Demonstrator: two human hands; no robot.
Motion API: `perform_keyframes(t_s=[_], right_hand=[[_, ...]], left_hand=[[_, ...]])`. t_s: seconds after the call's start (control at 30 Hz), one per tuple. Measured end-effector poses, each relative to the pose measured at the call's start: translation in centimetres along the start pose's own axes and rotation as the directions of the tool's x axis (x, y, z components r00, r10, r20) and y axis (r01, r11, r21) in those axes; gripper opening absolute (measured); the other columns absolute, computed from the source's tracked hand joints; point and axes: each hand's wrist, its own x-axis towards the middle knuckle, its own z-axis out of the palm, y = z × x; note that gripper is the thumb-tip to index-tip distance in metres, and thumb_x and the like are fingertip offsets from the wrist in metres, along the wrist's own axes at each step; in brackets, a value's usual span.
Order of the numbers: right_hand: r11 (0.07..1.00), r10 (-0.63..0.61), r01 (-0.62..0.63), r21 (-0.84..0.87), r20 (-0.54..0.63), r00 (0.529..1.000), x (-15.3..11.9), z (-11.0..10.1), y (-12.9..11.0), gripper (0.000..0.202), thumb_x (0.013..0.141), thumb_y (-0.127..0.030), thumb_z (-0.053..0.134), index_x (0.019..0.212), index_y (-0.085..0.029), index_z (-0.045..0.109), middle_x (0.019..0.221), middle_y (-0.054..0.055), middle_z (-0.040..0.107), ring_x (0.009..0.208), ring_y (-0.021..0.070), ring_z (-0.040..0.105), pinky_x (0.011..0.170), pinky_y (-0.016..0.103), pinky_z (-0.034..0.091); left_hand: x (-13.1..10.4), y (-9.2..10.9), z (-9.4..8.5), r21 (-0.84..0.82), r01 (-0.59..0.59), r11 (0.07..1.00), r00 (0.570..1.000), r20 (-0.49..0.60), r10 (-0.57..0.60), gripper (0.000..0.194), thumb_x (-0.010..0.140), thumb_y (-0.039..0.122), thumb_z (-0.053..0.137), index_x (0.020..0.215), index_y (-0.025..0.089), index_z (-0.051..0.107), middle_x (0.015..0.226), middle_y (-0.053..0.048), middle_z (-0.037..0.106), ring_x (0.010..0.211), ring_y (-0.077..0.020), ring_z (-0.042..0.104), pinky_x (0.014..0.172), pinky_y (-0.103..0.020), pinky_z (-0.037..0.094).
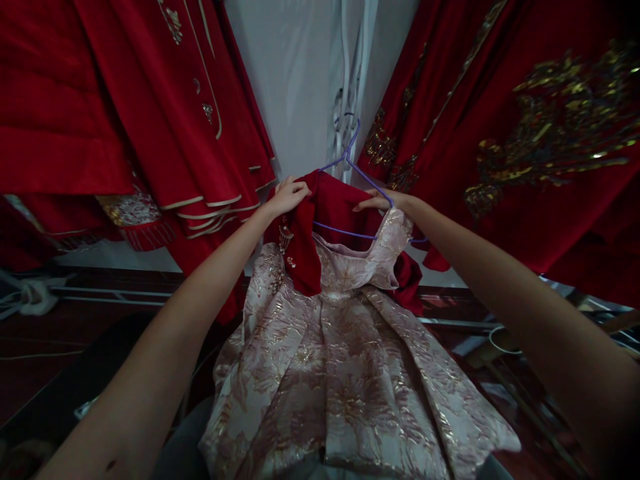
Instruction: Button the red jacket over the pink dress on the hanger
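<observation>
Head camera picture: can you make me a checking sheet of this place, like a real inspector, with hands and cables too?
Surface: dark floor, dimly lit; no tabletop seen.
Job's things: pale patterned dress and red garment together at a purple hanger; part of the red garment lies over the dress front.
Clutter: pale object at far left, too blurred to name.
Hands: left hand holds the red garment's shoulder; right hand is beside the hanger's arm, its grip unclear.
Cables: thin pale line at lower left; can't tell if it's a cable.
Surroundings: decorated red clothes on both sides, pale wall behind.
</observation>
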Motion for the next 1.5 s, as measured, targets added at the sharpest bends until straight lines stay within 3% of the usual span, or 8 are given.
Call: perform_keyframes(t_s=[0.1,0.37,0.53,0.6,0.8,1.03,1.23,1.5], right_hand=[[0.993,0.08,-0.074,-0.093,0.062,0.995,0.8,-0.3,1.2,0.032,0.06,-0.046,0.074,0.062,-0.018,0.06,0.057,0.0,0.055,0.062,0.0178,0.054,0.059,0.03,0.04],[0.776,0.25,-0.387,-0.498,-0.32,0.914,-2.8,-7.0,4.2,0.032,0.066,-0.04,0.069,0.085,-0.014,0.067,0.085,0.014,0.062,0.081,0.0233,0.054,0.066,0.037,0.03],[0.824,-0.002,-0.262,-0.502,-0.465,0.885,-8.6,-10.0,2.8,0.026,0.064,-0.016,0.062,0.09,-0.011,0.064,0.091,0.017,0.062,0.078,0.021,0.052,0.065,0.035,0.029],[0.889,-0.076,-0.154,-0.431,-0.471,0.879,-10.6,-9.3,1.6,0.019,0.065,-0.016,0.06,0.084,-0.015,0.059,0.083,0.012,0.062,0.073,0.0188,0.052,0.065,0.033,0.031],[0.983,0.016,-0.022,-0.182,-0.032,0.999,-12.0,-4.0,1.3,0.026,0.056,-0.015,0.061,0.075,-0.022,0.045,0.069,-0.002,0.056,0.061,0.0143,0.05,0.058,0.026,0.036],[0.993,0.116,-0.113,0.029,-0.213,0.97,-8.6,-0.6,0.7,0.024,0.074,-0.038,0.057,0.068,-0.022,0.04,0.058,-0.003,0.048,0.055,0.0131,0.044,0.053,0.026,0.033],[0.855,0.15,-0.09,0.511,-0.077,0.986,-7.2,5.6,-4.8,0.018,0.081,-0.03,0.048,0.081,-0.025,0.03,0.049,-0.009,0.037,0.039,0.0114,0.035,0.042,0.023,0.03],[0.995,-0.093,0.097,-0.004,-0.352,0.931,-9.7,6.6,-1.9,0.015,0.078,-0.028,0.05,0.082,-0.023,0.036,0.07,0.0,0.049,0.058,0.0154,0.045,0.057,0.028,0.036]], left_hand=[[-0.2,0.1,0.1,0.055,-0.018,0.998,1.0,-0.015,0.019,0.024,0.085,0.034,0.045,0.074,0.02,0.059,0.089,-0.004,0.053,0.099,-0.0238,0.051,0.094,-0.042,0.034],[-1.1,1.2,0.3,0.236,-0.071,0.969,0.996,-0.031,0.081,0.019,0.087,0.032,0.043,0.085,0.018,0.056,0.101,-0.01,0.053,0.108,-0.0293,0.049,0.098,-0.048,0.029],[-2.0,2.1,1.0,0.248,-0.07,0.966,0.996,-0.034,0.081,0.023,0.09,0.033,0.039,0.092,0.017,0.055,0.108,-0.014,0.051,0.113,-0.0328,0.045,0.099,-0.05,0.027],[-2.3,2.3,1.1,0.231,-0.064,0.971,0.997,-0.028,0.073,0.025,0.091,0.034,0.037,0.094,0.017,0.055,0.11,-0.015,0.051,0.114,-0.0332,0.045,0.099,-0.051,0.027],[-2.8,2.6,0.9,0.228,-0.027,0.973,0.999,-0.014,0.031,0.026,0.092,0.037,0.037,0.096,0.019,0.054,0.111,-0.014,0.051,0.114,-0.0331,0.045,0.098,-0.05,0.028],[-3.5,3.6,2.0,0.285,0.03,0.958,0.997,-0.076,-0.009,0.03,0.092,0.039,0.034,0.098,0.019,0.055,0.113,-0.016,0.05,0.114,-0.0344,0.045,0.096,-0.05,0.029],[-3.0,3.5,3.2,0.23,0.116,0.966,0.98,-0.185,-0.074,0.025,0.092,0.035,0.037,0.095,0.021,0.058,0.109,-0.013,0.051,0.113,-0.032,0.046,0.096,-0.049,0.032],[-7.1,6.7,5.8,-0.027,-0.035,0.999,0.92,-0.391,0.021,0.019,0.09,0.036,0.047,0.085,0.021,0.056,0.115,-0.01,0.048,0.113,-0.0251,0.044,0.1,-0.041,0.033]])
